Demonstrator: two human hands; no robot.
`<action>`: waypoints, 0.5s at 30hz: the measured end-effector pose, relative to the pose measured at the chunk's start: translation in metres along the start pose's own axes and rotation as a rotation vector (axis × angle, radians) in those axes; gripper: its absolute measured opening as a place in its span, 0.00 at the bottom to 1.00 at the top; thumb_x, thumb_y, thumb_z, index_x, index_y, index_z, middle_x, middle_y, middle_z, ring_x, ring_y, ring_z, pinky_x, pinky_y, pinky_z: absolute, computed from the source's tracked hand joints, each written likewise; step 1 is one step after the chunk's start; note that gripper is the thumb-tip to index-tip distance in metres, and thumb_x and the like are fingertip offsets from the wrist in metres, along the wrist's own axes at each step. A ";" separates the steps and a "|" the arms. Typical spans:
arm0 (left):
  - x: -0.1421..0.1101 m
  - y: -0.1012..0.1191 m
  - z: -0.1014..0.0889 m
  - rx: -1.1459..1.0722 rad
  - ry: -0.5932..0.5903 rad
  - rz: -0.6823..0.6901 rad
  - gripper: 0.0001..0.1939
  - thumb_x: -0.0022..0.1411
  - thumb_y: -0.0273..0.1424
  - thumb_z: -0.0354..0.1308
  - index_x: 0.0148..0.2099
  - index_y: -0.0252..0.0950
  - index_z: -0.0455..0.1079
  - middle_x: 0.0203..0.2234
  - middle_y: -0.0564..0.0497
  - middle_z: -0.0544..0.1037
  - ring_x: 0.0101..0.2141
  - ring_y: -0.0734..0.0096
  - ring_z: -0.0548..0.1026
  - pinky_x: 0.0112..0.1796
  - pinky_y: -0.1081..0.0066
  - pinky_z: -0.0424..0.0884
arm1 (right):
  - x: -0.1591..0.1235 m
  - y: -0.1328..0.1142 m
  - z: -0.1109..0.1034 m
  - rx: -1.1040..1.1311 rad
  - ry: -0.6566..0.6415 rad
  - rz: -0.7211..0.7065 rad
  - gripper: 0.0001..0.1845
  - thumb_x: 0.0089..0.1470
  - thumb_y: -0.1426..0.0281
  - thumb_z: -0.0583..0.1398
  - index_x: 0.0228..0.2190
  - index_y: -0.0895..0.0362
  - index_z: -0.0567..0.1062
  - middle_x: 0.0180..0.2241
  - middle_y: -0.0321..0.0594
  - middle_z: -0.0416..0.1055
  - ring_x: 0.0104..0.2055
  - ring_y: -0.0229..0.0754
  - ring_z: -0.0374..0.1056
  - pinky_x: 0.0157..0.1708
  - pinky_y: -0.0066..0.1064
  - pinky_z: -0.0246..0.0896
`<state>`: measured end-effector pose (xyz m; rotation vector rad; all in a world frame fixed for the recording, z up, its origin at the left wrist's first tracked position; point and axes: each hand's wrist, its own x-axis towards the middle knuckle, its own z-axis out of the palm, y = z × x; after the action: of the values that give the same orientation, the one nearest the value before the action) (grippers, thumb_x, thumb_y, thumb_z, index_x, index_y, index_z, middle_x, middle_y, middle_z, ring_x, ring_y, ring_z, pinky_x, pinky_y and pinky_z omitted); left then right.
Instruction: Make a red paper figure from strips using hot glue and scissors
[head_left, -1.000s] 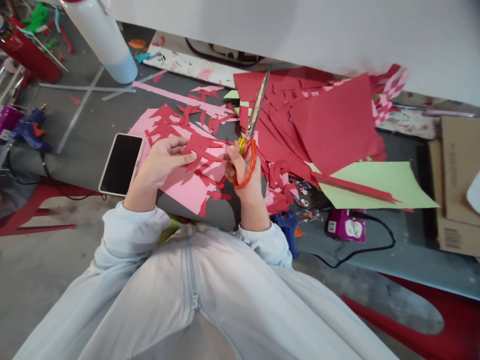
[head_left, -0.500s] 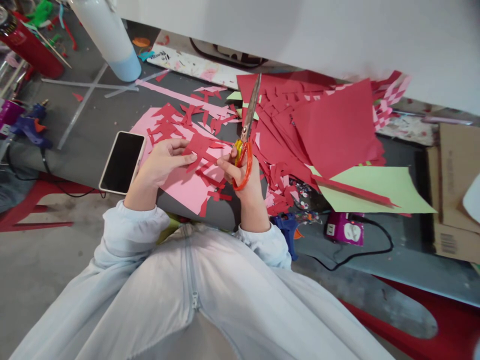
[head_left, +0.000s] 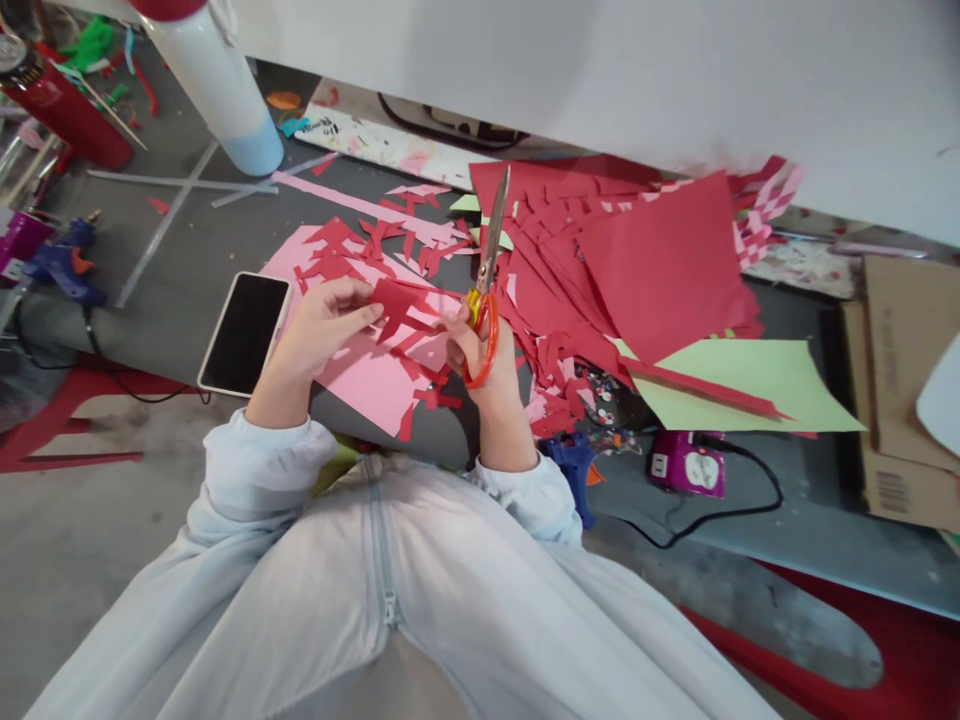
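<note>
My left hand [head_left: 335,318] pinches a small piece of red paper [head_left: 397,303] between thumb and fingers, above a pink sheet [head_left: 367,395]. In my right hand [head_left: 480,355] are scissors [head_left: 491,245] with orange and yellow handles, blades together and pointing away from me. The fingertips of that hand are close to the red piece; whether they touch it I cannot tell. Cut red scraps [head_left: 330,250] lie on and around the pink sheet. Right of the scissors spreads a pile of red paper sheets [head_left: 660,265].
A phone [head_left: 246,333] lies left of my left hand. Behind it stands a white and blue bottle [head_left: 217,90]. Glue guns [head_left: 64,265] rest at far left and by my right sleeve. A pale green sheet [head_left: 750,375], purple box [head_left: 686,465] and cardboard [head_left: 911,370] are at right.
The scissors have tilted slightly and their tip sits a little lower and further left. The red piece has turned slightly in my left hand. The whole view has shifted a little.
</note>
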<state>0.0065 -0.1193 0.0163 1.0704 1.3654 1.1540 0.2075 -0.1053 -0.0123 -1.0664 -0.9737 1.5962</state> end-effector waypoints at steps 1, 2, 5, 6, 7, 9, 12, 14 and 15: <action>0.000 0.000 -0.001 0.046 0.004 0.082 0.11 0.48 0.36 0.72 0.32 0.36 0.77 0.30 0.50 0.78 0.34 0.67 0.77 0.38 0.66 0.75 | 0.000 0.001 0.000 0.007 0.014 -0.013 0.21 0.50 0.54 0.67 0.27 0.51 0.63 0.21 0.28 0.67 0.15 0.29 0.47 0.14 0.26 0.41; 0.000 0.000 -0.001 0.093 0.004 0.175 0.09 0.49 0.35 0.72 0.33 0.38 0.79 0.34 0.49 0.79 0.38 0.65 0.77 0.42 0.64 0.75 | 0.001 0.002 0.000 0.007 0.023 -0.028 0.21 0.53 0.51 0.65 0.26 0.51 0.63 0.21 0.29 0.67 0.15 0.30 0.47 0.14 0.27 0.40; 0.002 -0.003 -0.003 0.173 -0.025 0.434 0.04 0.52 0.33 0.70 0.33 0.44 0.82 0.44 0.48 0.79 0.48 0.60 0.75 0.50 0.60 0.73 | 0.002 0.005 -0.002 -0.032 0.007 -0.049 0.23 0.56 0.46 0.61 0.24 0.51 0.66 0.16 0.29 0.60 0.16 0.32 0.45 0.14 0.28 0.38; 0.002 -0.004 -0.004 0.175 -0.033 0.479 0.03 0.52 0.33 0.70 0.32 0.46 0.82 0.45 0.48 0.78 0.50 0.59 0.74 0.51 0.59 0.72 | 0.002 0.006 -0.002 -0.046 -0.002 -0.046 0.24 0.56 0.46 0.60 0.24 0.52 0.66 0.15 0.28 0.57 0.16 0.32 0.45 0.15 0.28 0.38; 0.003 -0.004 -0.004 0.174 -0.037 0.496 0.02 0.52 0.34 0.71 0.31 0.47 0.82 0.46 0.48 0.78 0.51 0.58 0.74 0.52 0.58 0.72 | 0.002 0.006 -0.002 -0.053 -0.008 -0.040 0.25 0.56 0.45 0.60 0.24 0.52 0.66 0.14 0.28 0.56 0.16 0.32 0.45 0.15 0.28 0.39; 0.003 -0.004 -0.002 0.179 -0.030 0.465 0.03 0.49 0.34 0.73 0.29 0.47 0.82 0.47 0.48 0.77 0.52 0.57 0.73 0.53 0.58 0.71 | 0.001 0.005 -0.002 -0.025 -0.015 -0.015 0.25 0.53 0.45 0.62 0.25 0.52 0.65 0.15 0.27 0.56 0.16 0.31 0.45 0.15 0.27 0.40; 0.004 -0.001 0.001 0.201 -0.035 0.403 0.06 0.45 0.33 0.76 0.27 0.47 0.81 0.46 0.49 0.76 0.53 0.58 0.73 0.54 0.59 0.71 | -0.001 0.000 -0.001 0.071 -0.029 0.051 0.25 0.47 0.47 0.67 0.27 0.51 0.63 0.18 0.26 0.60 0.16 0.30 0.46 0.15 0.26 0.42; 0.005 -0.001 0.002 0.217 -0.073 0.408 0.07 0.45 0.33 0.76 0.26 0.47 0.81 0.46 0.49 0.76 0.53 0.58 0.73 0.54 0.59 0.71 | -0.002 -0.003 0.000 0.101 -0.023 0.104 0.26 0.42 0.53 0.72 0.29 0.51 0.62 0.19 0.24 0.59 0.17 0.29 0.49 0.16 0.25 0.45; 0.005 -0.001 0.002 0.225 -0.104 0.427 0.06 0.46 0.33 0.76 0.26 0.47 0.81 0.47 0.49 0.77 0.52 0.58 0.74 0.54 0.59 0.71 | -0.002 -0.005 0.000 0.107 -0.014 0.133 0.27 0.39 0.57 0.73 0.29 0.51 0.62 0.20 0.24 0.60 0.18 0.29 0.51 0.16 0.24 0.46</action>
<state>0.0077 -0.1141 0.0140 1.6191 1.2384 1.2438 0.2095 -0.1059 -0.0074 -1.0648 -0.8315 1.7460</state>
